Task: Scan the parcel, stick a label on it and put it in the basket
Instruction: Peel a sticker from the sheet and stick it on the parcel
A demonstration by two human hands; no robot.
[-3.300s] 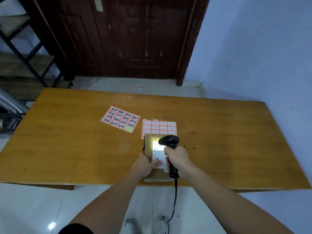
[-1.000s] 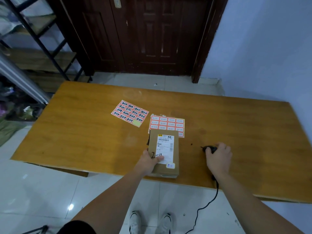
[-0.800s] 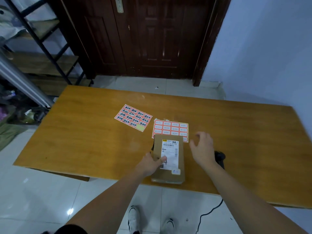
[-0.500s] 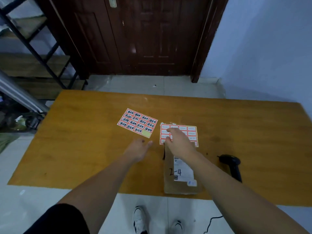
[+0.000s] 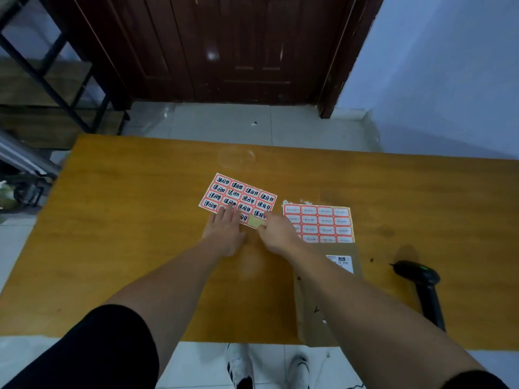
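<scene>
The brown cardboard parcel (image 5: 310, 304) lies at the table's near edge, mostly hidden under my right forearm; its white shipping label (image 5: 341, 262) shows. A sheet of red-bordered labels with black writing (image 5: 238, 195) lies further out. My left hand (image 5: 226, 230) presses flat on the sheet's near edge, fingers spread. My right hand (image 5: 276, 234) pinches at the sheet's near right corner, beside an empty yellow spot (image 5: 255, 221). Whether a label is between its fingers I cannot tell. The black scanner (image 5: 427, 287) lies on the table at the right.
A second sheet of red-bordered labels (image 5: 318, 221) lies just beyond the parcel. The wooden table (image 5: 126, 220) stands in front of a dark door (image 5: 224, 46). A metal shelf frame (image 5: 42, 80) is at the left. No basket is in view.
My right hand let go of the scanner on the table and moved left to the written label sheet. My left hand left the parcel and now presses on that sheet.
</scene>
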